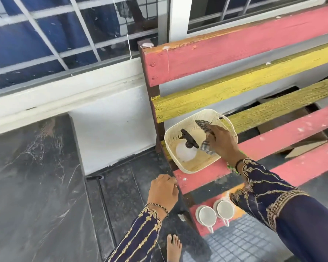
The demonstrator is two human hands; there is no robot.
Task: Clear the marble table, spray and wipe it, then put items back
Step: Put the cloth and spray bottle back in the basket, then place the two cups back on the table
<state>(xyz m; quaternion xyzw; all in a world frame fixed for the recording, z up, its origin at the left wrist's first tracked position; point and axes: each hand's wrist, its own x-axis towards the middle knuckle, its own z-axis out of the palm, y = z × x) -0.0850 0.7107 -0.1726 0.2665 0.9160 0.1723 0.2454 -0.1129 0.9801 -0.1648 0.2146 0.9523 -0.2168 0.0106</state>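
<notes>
A cream plastic basket [214, 115] rests on the slatted bench seat. Inside it lies a white spray bottle [184, 151] with a dark trigger head. My right hand [222, 141] reaches into the basket and is shut on a grey striped cloth [204, 124], beside the bottle. My left hand [162, 190] is curled over the near end of a pink bench slat, holding nothing else. Two white cups [215, 214] on saucers stand on the lowest pink slat, near my right sleeve. The dark marble table [30, 176] fills the left side.
The bench [244, 50] has pink and yellow slats with gaps between them. A white wall and barred window run behind the table. Dark stone floor and a blue tiled patch lie below, where my bare foot [173, 246] stands.
</notes>
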